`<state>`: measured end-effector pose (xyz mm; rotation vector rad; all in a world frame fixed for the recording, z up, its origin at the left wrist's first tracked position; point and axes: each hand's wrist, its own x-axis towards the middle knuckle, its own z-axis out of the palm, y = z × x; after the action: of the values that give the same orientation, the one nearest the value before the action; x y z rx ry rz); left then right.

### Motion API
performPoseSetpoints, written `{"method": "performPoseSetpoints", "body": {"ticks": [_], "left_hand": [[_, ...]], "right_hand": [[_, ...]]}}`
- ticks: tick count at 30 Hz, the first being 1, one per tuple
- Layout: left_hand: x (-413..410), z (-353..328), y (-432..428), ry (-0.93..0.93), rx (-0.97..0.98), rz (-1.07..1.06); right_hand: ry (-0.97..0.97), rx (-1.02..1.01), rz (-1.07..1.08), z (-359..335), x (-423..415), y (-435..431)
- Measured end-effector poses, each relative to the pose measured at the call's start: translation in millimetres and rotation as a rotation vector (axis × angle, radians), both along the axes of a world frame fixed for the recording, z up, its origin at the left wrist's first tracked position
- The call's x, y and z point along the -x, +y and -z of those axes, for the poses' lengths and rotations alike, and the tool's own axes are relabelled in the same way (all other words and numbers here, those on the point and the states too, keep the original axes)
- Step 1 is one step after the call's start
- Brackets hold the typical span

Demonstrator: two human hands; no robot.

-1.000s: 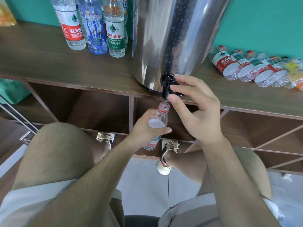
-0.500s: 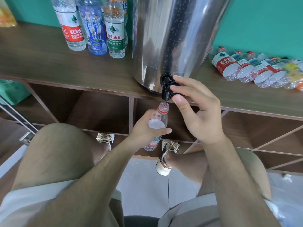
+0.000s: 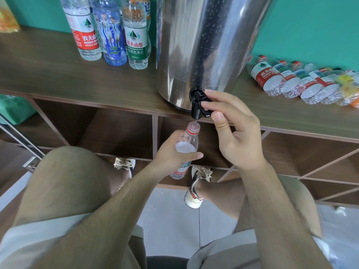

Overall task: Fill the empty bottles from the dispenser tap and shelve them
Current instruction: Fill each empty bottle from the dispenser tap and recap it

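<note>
- Dispenser (image 3: 204,45): steel drum in the upper centre of the frame, top cut off by the upper edge. Level inside not visible.
- Bottle (image 3: 192,133) sits centre frame, tilted, open mouth just under the spout. Its middle is hidden behind the left grip (image 3: 174,154), so the fill level can't be read.
- Pale round patch on the bottle's shoulder: cap or glare, can't tell.
- Thin thread of water seems to run from the spout into the mouth, but it is small and hard to make out.
- Left grip: fingers and thumb wrapped round the bottle's body.
- Right grip (image 3: 239,136): index finger over and thumb tip against the black tap (image 3: 198,105), pinching its lever; the other fingers are curled behind.
- Three upright bottles (image 3: 111,39) in the upper left on the desk (image 3: 58,74), with red, blue and green labels and their tops cut off. They look full of clear water; more stand behind, mostly hidden.
- Row of lying bottles (image 3: 291,82) at the right on the desk, bases toward the camera. They look empty; the far end is blurred and cut by the frame edge.
- Open compartments (image 3: 120,131) under the desk; insides dark.
- Green object (image 3: 11,111) at the left edge, cut off, unclear what it is.
</note>
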<state>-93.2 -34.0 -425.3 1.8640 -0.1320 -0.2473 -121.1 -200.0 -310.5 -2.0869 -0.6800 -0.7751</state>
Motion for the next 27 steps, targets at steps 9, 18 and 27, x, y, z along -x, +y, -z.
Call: {"method": "performPoseSetpoints", "body": {"ticks": [9, 18, 27], "left_hand": [[-0.3, -1.6, 0.2, 0.004, -0.001, 0.004], [0.8, -1.4, 0.1, 0.004, 0.017, 0.004], [0.7, -2.0, 0.3, 0.001, 0.01, 0.005]], "right_hand": [[0.0, -0.001, 0.01, 0.2, 0.6, 0.7], [-0.006, 0.005, 0.023, 0.8, -0.1, 1.0], [-0.002, -0.001, 0.019, 0.1, 0.0, 1.1]]}}
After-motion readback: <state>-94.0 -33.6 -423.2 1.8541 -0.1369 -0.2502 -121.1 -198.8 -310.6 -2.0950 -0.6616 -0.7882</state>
